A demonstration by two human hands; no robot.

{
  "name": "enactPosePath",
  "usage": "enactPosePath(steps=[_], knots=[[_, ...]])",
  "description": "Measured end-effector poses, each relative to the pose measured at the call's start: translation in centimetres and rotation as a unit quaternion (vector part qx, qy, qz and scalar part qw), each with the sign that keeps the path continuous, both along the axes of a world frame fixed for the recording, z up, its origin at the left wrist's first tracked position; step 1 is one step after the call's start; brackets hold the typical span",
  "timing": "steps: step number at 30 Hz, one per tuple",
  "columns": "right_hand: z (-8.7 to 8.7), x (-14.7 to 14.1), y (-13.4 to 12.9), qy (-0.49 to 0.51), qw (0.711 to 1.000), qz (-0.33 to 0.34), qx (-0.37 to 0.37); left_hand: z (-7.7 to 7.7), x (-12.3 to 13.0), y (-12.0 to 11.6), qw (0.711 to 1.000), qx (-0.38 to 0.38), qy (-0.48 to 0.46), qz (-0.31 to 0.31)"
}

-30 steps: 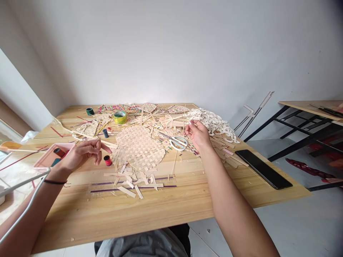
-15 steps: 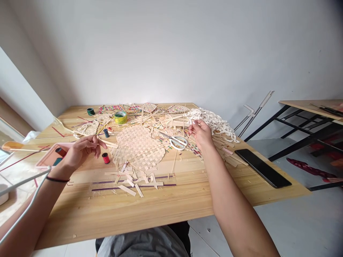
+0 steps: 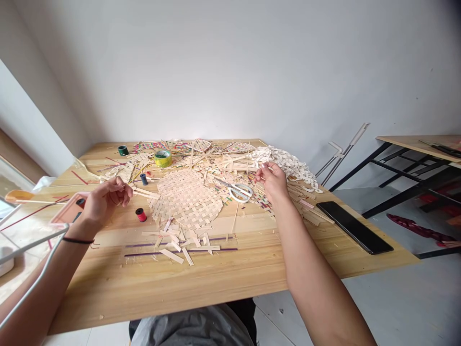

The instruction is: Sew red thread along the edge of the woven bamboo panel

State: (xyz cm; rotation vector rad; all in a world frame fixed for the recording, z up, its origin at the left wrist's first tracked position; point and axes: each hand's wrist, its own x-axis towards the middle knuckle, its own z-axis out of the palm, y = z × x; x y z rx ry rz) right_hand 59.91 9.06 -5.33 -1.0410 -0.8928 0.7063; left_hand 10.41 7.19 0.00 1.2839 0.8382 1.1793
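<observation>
My left hand [image 3: 110, 198] is raised over the left side of the table, fingers curled in together. Whatever it may hold is too fine to see. Just right of it stand a red thread spool [image 3: 140, 215] and a dark blue thread spool [image 3: 144, 179]. My right hand [image 3: 272, 180] pinches thumb against fingers, again on something too small to make out. White-handled scissors [image 3: 240, 193] lie to its left. Between both hands rests a round woven mat [image 3: 189, 199] of pale flat strips, touched by neither hand.
Loose strip offcuts [image 3: 176, 242] and purple strips lie in front of the mat. Yellow tape [image 3: 163, 158], a green spool [image 3: 123, 150] and a white braided pile [image 3: 288, 163] are farther back. A black phone [image 3: 355, 227] lies right; a pink tray [image 3: 65, 209] is left.
My left hand's fingers have curled in, and the hand has shifted slightly up and left. My right hand stays nearly where it was, still pinched.
</observation>
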Motion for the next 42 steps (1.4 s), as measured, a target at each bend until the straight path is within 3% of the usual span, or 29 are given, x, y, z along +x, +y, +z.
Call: enactPosePath(steps=[18, 42], knots=[[0.1, 0.6, 0.2, -0.037, 0.996, -0.077, -0.033, 0.3, -0.2, 0.3, 0.996, -0.014, 0.015, 0.084], [0.8, 1.9, -0.8, 0.002, 0.974, -0.205, -0.095, 0.4, -0.4, 0.6, 0.985, 0.014, -0.015, 0.170]])
